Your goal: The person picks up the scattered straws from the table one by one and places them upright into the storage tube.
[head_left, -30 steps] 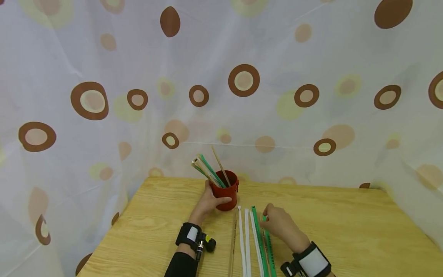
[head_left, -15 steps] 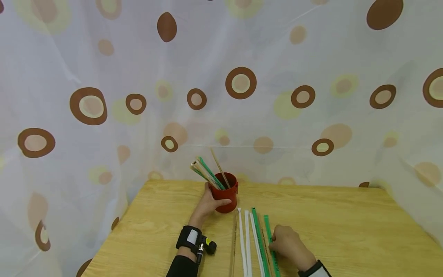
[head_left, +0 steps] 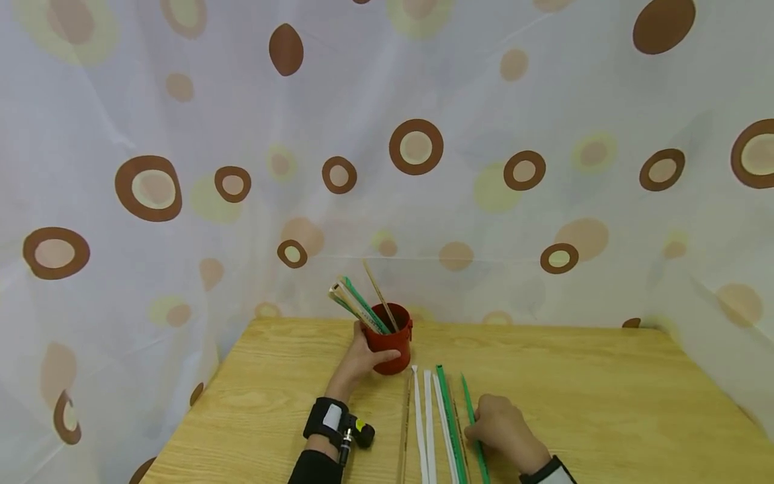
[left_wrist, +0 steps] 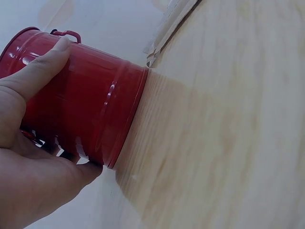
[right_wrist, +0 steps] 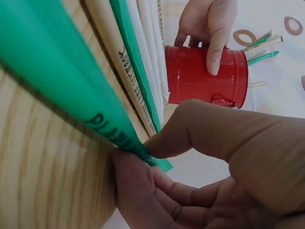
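Note:
My left hand (head_left: 361, 356) grips the side of a red metal pail (head_left: 392, 344), thumb along its wall and fingers round the far side. In the left wrist view the pail's base meets the wooden tabletop (left_wrist: 205, 124). Several paper-wrapped straws (head_left: 358, 306), green and pale, lean out of the pail, and one thin brown straw (head_left: 375, 286) stands apart from them. My right hand (head_left: 500, 430) pinches a green-wrapped straw (right_wrist: 62, 67) between thumb and index finger. Dark printed letters show on its wrapper near the fingertips.
Left of the pinched straw lies a row of wrapped straws: another green straw (head_left: 449, 410), several white ones like this white straw (head_left: 428, 417), and a brown straw (head_left: 404, 423) at the left end. A spotted curtain (head_left: 471, 222) hangs behind the table.
My right hand has moved nearer along the outer green straw and now pinches it. That straw looks narrower, turned edge-on. The left hand stays on the pail.

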A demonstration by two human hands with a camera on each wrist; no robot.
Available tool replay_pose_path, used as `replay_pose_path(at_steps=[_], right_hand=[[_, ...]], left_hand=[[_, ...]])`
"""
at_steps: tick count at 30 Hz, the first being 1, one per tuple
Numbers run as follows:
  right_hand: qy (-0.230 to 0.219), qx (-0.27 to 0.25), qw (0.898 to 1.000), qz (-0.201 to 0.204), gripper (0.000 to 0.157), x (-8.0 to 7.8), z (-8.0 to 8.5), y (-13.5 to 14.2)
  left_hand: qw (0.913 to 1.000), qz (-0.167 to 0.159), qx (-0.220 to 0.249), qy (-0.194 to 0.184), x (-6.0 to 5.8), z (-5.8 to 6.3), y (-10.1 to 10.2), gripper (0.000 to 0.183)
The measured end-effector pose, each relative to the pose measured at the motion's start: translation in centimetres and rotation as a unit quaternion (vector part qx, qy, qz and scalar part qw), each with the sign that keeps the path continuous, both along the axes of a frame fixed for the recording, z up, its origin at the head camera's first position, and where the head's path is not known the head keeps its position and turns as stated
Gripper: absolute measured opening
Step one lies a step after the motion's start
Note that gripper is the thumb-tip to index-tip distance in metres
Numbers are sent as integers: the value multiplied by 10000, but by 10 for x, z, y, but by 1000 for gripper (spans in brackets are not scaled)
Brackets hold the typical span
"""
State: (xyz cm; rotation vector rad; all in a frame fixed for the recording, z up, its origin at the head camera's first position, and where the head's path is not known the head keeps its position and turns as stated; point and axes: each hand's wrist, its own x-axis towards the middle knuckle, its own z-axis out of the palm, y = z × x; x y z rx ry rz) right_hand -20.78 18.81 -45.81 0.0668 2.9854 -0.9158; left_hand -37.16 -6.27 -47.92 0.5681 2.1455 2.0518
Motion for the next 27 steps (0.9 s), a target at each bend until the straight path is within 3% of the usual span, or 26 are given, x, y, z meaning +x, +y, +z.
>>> replay_pose_path(at_steps=[6,11,13,19,27], right_hand=[[-160,-112,9998,-50,41,-1,5,2],[-166,-433,9989,-98,19,1,18,6],[-56,-521,9986,-104,20,1,27,9],[589,-771,9950,-256,25,3,50,15],[1745,-1010,9781,-512,21,10,65,14]], left_hand=[[10000,34,-5,-21,-1,-1,0,96],[10000,-6,9,-28,1,2,0,96],[10000,-14,23,-16,1,2,-1,95],[10000,15,23,-82,-2,2,-2,97],[9999,39,-28,-135,-4,-1,-2,98]])
